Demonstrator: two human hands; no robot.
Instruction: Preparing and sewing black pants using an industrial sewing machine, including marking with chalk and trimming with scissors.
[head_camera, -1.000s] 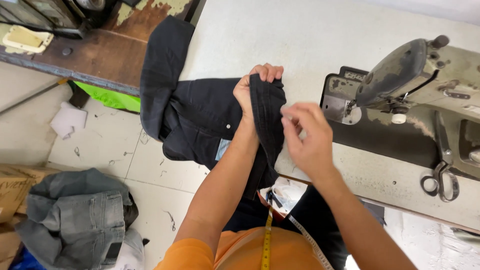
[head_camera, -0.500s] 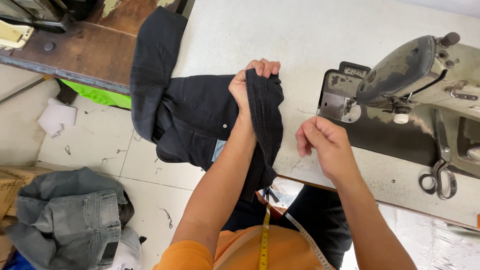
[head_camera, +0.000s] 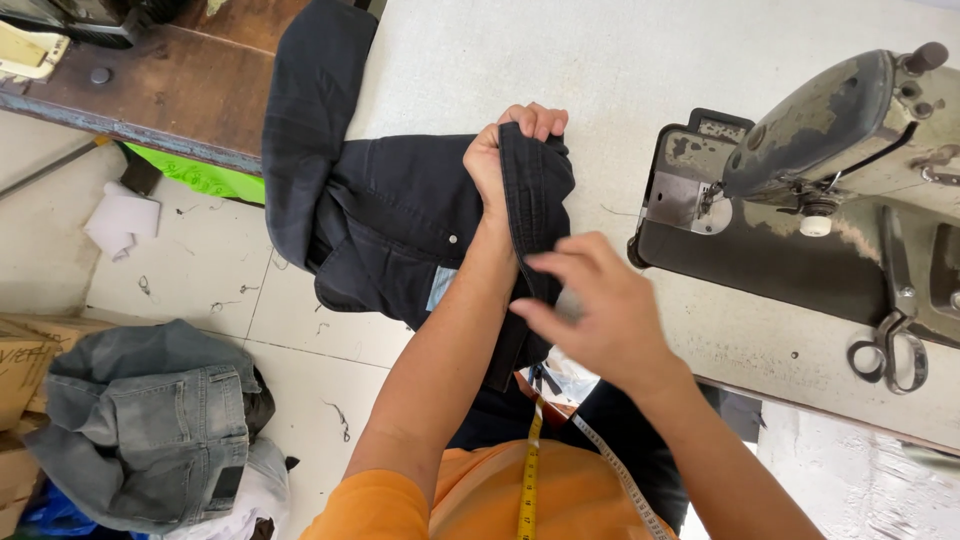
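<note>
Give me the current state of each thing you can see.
left hand: gripping a fold of the dark garment.
right hand: fingers on the held strip.
dark garment: bunched, hanging off the table edge.
scissors: closed, on the sewing machine bed.
grey jeans: heaped on the floor.

Black garment (head_camera: 400, 215), grey jeans (head_camera: 150, 420), yellow measuring tape (head_camera: 530, 470), orange shirt (head_camera: 520, 500).

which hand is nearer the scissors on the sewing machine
Right. The right hand hovers over the table edge just left of the scissors; the left hand grips the dark garment farther left.
</note>
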